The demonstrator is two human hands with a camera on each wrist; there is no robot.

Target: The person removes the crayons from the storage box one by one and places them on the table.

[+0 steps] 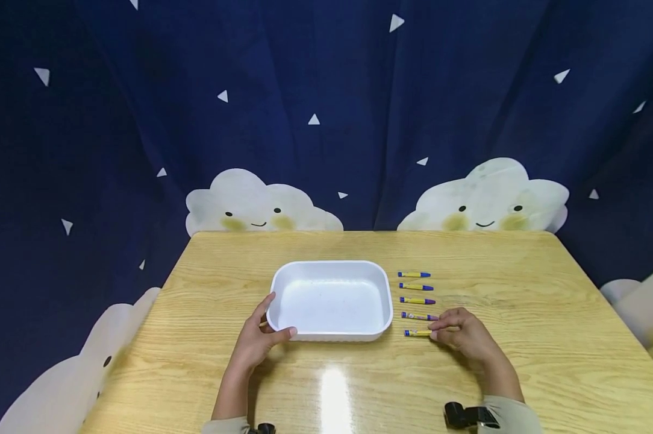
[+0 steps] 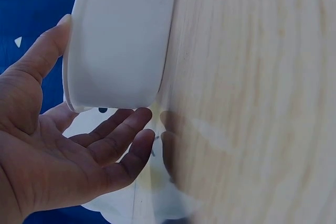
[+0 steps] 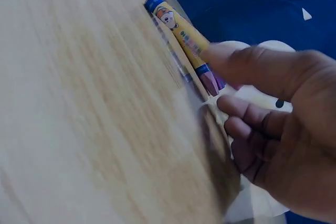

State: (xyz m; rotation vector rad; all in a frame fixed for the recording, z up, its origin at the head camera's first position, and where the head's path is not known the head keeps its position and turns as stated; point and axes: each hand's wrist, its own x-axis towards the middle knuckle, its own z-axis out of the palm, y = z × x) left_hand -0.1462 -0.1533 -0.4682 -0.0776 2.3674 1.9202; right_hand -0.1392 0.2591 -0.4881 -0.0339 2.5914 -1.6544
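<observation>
A white rectangular plastic tray (image 1: 332,333) stands on the wooden table. My left hand (image 1: 255,342) holds its near left corner, thumb on the front rim and index finger along the left rim; in the left wrist view the other fingers curve beside the end wall (image 2: 123,40). Right of the tray, several yellow-wrapped crayons (image 1: 416,301) with blue ends lie in a column. My right hand (image 1: 465,339) pinches the nearest crayon (image 1: 416,333) by its right end. In the right wrist view, a purple tip shows on that crayon (image 3: 181,32), and the thumb covers part of its wrapper.
The wooden table (image 1: 549,313) reaches back to a dark blue curtain (image 1: 348,90) with white triangles and clouds. Light glares on the table (image 1: 334,398) between my forearms. A black wrist mount (image 1: 467,416) sits on the right sleeve.
</observation>
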